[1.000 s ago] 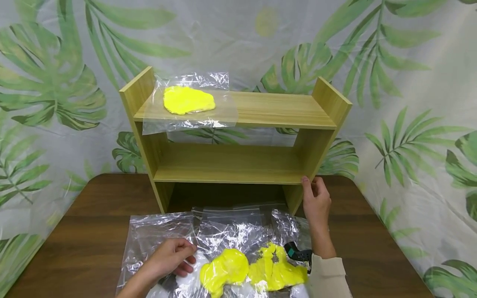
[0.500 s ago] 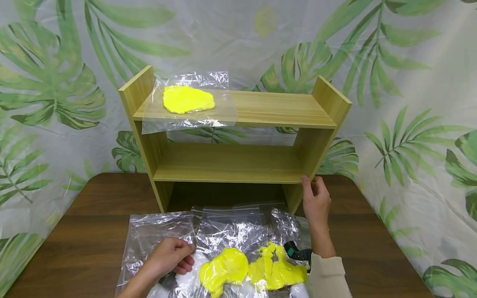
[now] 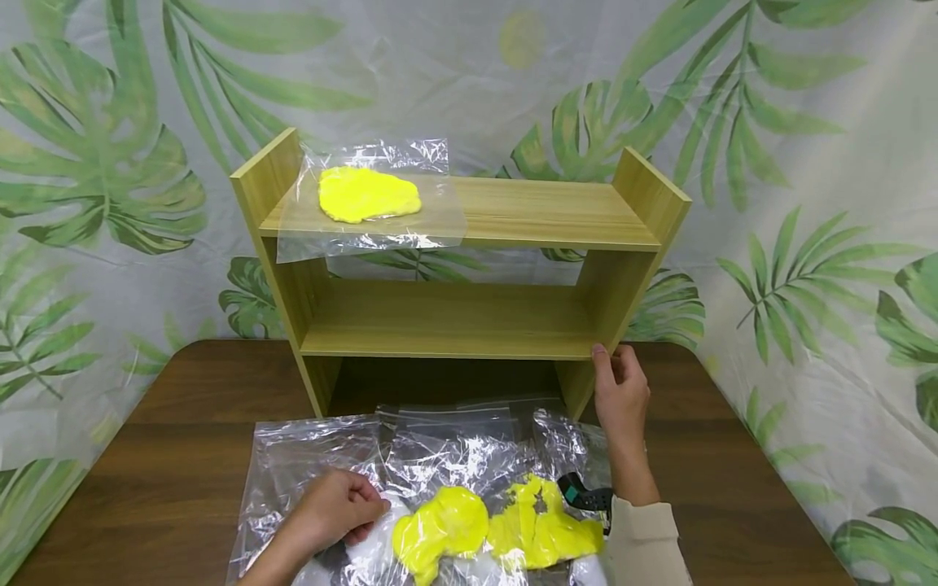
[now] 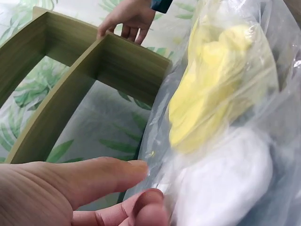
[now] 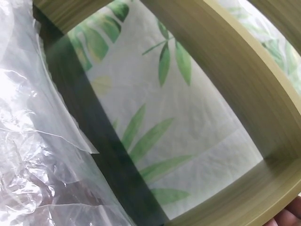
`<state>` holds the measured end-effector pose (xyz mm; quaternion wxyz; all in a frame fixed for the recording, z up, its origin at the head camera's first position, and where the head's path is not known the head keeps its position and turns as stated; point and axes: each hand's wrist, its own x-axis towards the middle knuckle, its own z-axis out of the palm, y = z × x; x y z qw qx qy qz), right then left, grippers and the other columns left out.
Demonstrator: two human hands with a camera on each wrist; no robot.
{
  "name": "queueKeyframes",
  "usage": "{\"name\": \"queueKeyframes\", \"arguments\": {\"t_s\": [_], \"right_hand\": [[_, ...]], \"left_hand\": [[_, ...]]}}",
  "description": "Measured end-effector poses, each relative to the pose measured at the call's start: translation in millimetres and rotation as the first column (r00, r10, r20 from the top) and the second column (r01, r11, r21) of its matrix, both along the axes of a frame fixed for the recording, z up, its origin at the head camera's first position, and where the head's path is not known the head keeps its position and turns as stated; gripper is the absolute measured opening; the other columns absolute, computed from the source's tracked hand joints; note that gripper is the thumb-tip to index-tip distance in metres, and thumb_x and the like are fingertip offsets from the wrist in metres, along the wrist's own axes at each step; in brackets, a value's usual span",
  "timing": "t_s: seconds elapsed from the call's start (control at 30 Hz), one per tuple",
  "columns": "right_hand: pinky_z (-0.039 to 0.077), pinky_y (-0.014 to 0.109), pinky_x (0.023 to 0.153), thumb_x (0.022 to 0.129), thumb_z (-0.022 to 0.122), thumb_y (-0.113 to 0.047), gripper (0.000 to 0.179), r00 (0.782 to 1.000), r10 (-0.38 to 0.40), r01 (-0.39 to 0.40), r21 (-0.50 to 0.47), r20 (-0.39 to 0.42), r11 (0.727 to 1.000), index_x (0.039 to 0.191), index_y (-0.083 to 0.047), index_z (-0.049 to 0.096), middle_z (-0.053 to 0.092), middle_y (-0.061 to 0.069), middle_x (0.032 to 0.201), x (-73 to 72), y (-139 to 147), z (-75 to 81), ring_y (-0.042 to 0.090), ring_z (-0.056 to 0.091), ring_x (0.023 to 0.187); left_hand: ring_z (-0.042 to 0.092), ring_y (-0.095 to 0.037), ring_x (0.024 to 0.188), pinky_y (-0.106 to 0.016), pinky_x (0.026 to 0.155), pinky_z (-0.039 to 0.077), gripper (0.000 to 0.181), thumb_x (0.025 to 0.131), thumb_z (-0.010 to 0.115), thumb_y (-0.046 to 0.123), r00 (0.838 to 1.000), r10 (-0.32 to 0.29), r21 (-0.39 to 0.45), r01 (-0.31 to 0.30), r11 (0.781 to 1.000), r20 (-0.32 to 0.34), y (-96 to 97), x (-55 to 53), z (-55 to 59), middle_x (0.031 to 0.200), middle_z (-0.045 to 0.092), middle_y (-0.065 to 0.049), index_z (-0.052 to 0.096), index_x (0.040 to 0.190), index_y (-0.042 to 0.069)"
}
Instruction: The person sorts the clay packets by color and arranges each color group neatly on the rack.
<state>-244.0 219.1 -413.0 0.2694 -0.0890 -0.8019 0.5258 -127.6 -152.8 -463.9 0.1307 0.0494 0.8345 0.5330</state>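
A dark brown, wood-grained, round-cornered table (image 3: 146,472) is backed and flanked by pale, creased hangings (image 3: 440,73), apparently of fabric, on which green leaves (image 3: 271,32) and a faint yellow disc (image 3: 522,39) are printed, brighter light being caught toward the right.

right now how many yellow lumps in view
3: one yellow lump atop the shelf, a rounder lump and a ragged lump side by side in front; others may be hidden.

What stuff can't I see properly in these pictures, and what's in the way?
Head view: the near ends of the clear bags, cut off by the bottom edge.
Left wrist view: the fine surface of the white lump, lost to blur.
Right wrist view: most of the right hand, cut off at the lower right corner.
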Motion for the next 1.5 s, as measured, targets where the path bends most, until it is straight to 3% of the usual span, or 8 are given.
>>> {"name": "queueKeyframes", "arguments": {"t_s": [0.1,0.2,0.5,0.7,0.83,0.97,1.17,1.5], "right_hand": [[0.045,0.037,0.078,0.094,0.051,-0.056,0.044,1.0,0.001,-0.001,-0.003,-0.004,1.0,0.11,-0.016,0.062,0.069,0.007,0.104,-0.3,0.3,0.0,0.019,0.06,0.094],[0.046,0.037,0.077,0.094,0.051,-0.056,0.044,1.0,0.002,-0.002,-0.002,-0.004,1.0,0.11,-0.016,0.062,0.069,0.007,0.104,-0.4,0.7,-0.4,0.018,0.06,0.094],[0.046,0.038,0.078,0.094,0.051,-0.056,0.044,1.0,0.006,-0.006,-0.001,-0.013,1.0,0.111,-0.017,0.062,0.069,0.008,0.104,0.2,0.3,-0.6,0.02,0.061,0.094],[0.046,0.039,0.077,0.094,0.052,-0.055,0.043,1.0,0.009,-0.009,0.004,-0.025,1.0,0.11,-0.017,0.063,0.069,0.012,0.103,0.4,-0.6,-0.7,0.024,0.061,0.093],[0.045,0.038,0.077,0.093,0.052,-0.056,0.044,1.0,0.015,-0.015,-0.006,-0.023,1.0,0.111,-0.016,0.062,0.069,0.013,0.104,-0.1,0.1,-0.9,0.025,0.06,0.093],[0.045,0.038,0.078,0.093,0.052,-0.056,0.045,1.0,0.015,-0.015,-0.011,-0.015,1.0,0.111,-0.016,0.062,0.069,0.014,0.105,0.4,0.6,-0.3,0.025,0.061,0.094],[0.045,0.038,0.077,0.093,0.052,-0.056,0.044,1.0,0.002,-0.002,0.001,-0.01,1.0,0.11,-0.017,0.062,0.069,0.013,0.104,0.4,0.4,0.4,0.024,0.061,0.092],[0.046,0.036,0.075,0.093,0.051,-0.057,0.045,1.0,-0.001,0.001,0.0,-0.01,1.0,0.11,-0.016,0.062,0.069,0.011,0.103,-0.5,0.1,-0.5,0.02,0.061,0.09]], "left_hand": [[0.05,-0.009,0.045,-0.024,0.043,0.043,0.013,0.079,0.075,0.015,0.996,-0.01,-0.103,0.001,0.995,-0.092,2.4,1.7,1.3,0.054,0.056,0.003,0.066,0.07,0.01],[0.048,-0.007,0.046,-0.023,0.043,0.04,0.009,0.075,0.074,0.012,0.991,-0.006,-0.138,-0.013,0.99,-0.136,5.0,2.7,1.3,0.054,0.055,0.005,0.067,0.07,0.012],[0.047,-0.006,0.056,-0.022,0.052,0.04,0.007,0.076,0.072,0.01,0.989,-0.006,-0.141,-0.015,0.99,-0.15,6.3,1.3,1.6,0.064,0.054,0.005,0.065,0.074,0.012],[0.05,-0.009,0.055,-0.024,0.048,0.046,0.006,0.08,0.066,0.007,0.995,-0.013,-0.04,0.009,0.999,-0.1,6.0,0.0,2.6,0.072,0.054,0.0,0.061,0.083,0.006],[0.047,-0.009,0.051,-0.022,0.045,0.043,0.005,0.084,0.061,0.004,0.996,0.009,0.021,-0.007,1.0,-0.093,5.8,-0.6,2.8,0.063,0.05,0.001,0.056,0.085,0.004],[0.037,-0.006,0.046,-0.02,0.043,0.032,0.006,0.087,0.055,0.002,0.992,0.066,0.002,-0.067,0.998,-0.105,6.7,-0.6,5.3,0.055,0.04,0.003,0.052,0.084,0.007],[0.039,-0.013,0.053,-0.025,0.049,0.034,0.005,0.091,0.051,0.005,0.983,0.172,-0.022,-0.174,0.984,-0.065,11.6,1.0,7.8,0.062,0.041,0.0,0.052,0.087,0.007],[0.039,-0.013,0.051,-0.024,0.047,0.033,0.004,0.093,0.053,0.008,0.979,0.203,0.025,-0.203,0.979,-0.02,14.7,2.4,8.6,0.061,0.043,-0.001,0.051,0.092,0.005]]}}
